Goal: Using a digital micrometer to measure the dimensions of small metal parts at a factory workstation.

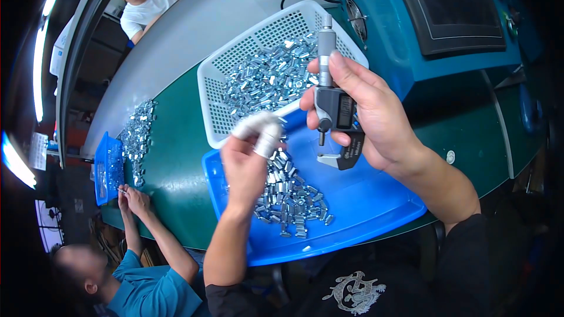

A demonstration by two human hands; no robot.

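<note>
My right hand (382,111) is wrapped round a digital micrometer (344,110), holding it upright with the thumb on its silver barrel. The gap between its spindle and anvil shows no part. My left hand (247,161) is slightly blurred, with white coverings on the thumb and forefinger. Those fingers are bent together; what they hold, if anything, I cannot make out. Below them, small shiny metal parts (288,196) lie heaped in a blue tray (364,223). Just beyond, a white perforated basket (211,91) holds many more such metal parts (270,76).
A teal machine (458,58) with a dark panel stands at the right. On the green table (182,141), a loose pile of parts (138,135) lies beside a small blue basket (108,167). A co-worker's hands (134,199) are near it. Another person (150,6) is across the table.
</note>
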